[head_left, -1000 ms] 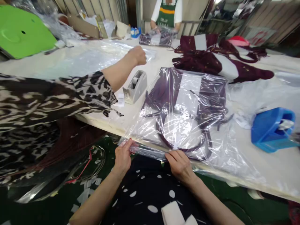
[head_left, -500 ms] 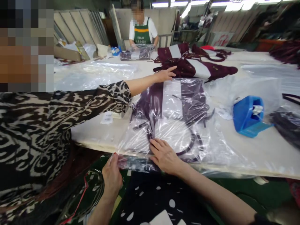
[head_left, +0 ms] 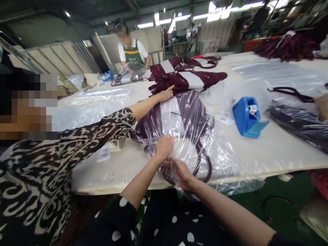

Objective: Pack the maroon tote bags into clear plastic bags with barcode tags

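A clear plastic bag [head_left: 220, 155] lies at the table's front edge, with a dark maroon handbag [head_left: 193, 109] inside it. A pale wrap crosses the handbag, and its looped handle [head_left: 209, 167] points toward me. My left hand [head_left: 165, 147] is closed in a fist on gathered film over the handbag's near part. Just below and to the right, my right hand [head_left: 180, 173] is closed on the bag's near side, its fingertips partly covered by shiny film. A co-worker's hand [head_left: 166, 94] rests at the far end of the wrapped handbag.
A blue tape dispenser [head_left: 246, 118] stands to the right, before a dark plastic-wrapped item [head_left: 294, 119]. More maroon handbags [head_left: 189, 80] lie beyond. At my left a co-worker's patterned sleeve [head_left: 102, 130] reaches across the table [head_left: 94, 176]. Another person in a green apron [head_left: 134, 54] works opposite.
My left hand has moved up and right from the bag's front corner onto the film above the handbag. My right hand has shifted slightly down and closed. The view has turned and tilted up.
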`<act>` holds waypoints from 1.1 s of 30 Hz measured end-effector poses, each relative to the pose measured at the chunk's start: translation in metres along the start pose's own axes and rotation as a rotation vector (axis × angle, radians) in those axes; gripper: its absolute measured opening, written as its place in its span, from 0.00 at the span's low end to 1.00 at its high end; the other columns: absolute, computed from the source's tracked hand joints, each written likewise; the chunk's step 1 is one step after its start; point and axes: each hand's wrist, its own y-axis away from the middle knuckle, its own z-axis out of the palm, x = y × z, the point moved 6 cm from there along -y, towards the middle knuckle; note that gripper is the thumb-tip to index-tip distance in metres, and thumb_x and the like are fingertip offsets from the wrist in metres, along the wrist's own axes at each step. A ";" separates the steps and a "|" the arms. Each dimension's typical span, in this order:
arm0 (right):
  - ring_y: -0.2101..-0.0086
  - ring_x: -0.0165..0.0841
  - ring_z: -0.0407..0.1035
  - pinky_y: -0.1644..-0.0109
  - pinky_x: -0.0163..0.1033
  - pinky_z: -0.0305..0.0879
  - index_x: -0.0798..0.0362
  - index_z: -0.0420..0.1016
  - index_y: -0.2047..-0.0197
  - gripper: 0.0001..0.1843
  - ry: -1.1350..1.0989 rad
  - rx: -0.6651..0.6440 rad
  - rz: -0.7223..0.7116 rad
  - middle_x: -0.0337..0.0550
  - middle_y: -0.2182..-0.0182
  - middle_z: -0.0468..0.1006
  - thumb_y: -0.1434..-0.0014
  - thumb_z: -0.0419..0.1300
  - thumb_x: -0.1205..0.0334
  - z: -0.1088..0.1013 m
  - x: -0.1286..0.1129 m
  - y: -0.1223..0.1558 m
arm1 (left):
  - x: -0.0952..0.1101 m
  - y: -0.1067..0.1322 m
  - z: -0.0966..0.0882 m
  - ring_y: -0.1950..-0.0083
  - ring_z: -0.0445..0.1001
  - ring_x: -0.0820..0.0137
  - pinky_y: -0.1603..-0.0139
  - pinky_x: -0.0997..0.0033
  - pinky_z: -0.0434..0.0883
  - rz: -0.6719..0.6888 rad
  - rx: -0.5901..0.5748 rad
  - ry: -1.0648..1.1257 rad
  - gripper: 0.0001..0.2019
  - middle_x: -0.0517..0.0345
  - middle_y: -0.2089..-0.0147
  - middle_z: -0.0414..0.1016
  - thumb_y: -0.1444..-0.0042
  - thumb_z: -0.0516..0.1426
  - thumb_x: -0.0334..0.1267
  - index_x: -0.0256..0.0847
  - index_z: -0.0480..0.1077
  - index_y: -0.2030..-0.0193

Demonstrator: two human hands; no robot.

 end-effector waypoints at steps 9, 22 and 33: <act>0.63 0.39 0.74 0.60 0.44 0.70 0.55 0.68 0.63 0.23 -0.317 0.184 0.026 0.51 0.66 0.77 0.48 0.54 0.41 -0.012 0.003 0.002 | -0.012 -0.019 0.025 0.69 0.73 0.65 0.67 0.71 0.63 0.030 -0.040 -0.218 0.17 0.49 0.75 0.74 0.43 0.47 0.37 0.37 0.72 0.76; 0.60 0.36 0.70 0.52 0.42 0.64 0.58 0.69 0.54 0.18 1.103 0.360 -0.378 0.50 0.59 0.75 0.48 0.56 0.63 -0.071 -0.086 -0.043 | -0.019 0.007 0.048 0.56 0.67 0.66 0.51 0.66 0.64 0.363 -0.169 -0.271 0.11 0.51 0.60 0.70 0.45 0.47 0.30 0.37 0.70 0.63; 0.64 0.32 0.70 0.61 0.34 0.59 0.55 0.76 0.68 0.12 1.486 0.341 -0.248 0.44 0.67 0.78 0.42 0.54 0.58 -0.054 -0.095 -0.084 | -0.005 0.041 0.052 0.51 0.67 0.61 0.49 0.59 0.66 0.544 -0.168 -0.466 0.13 0.45 0.54 0.69 0.40 0.45 0.34 0.35 0.67 0.54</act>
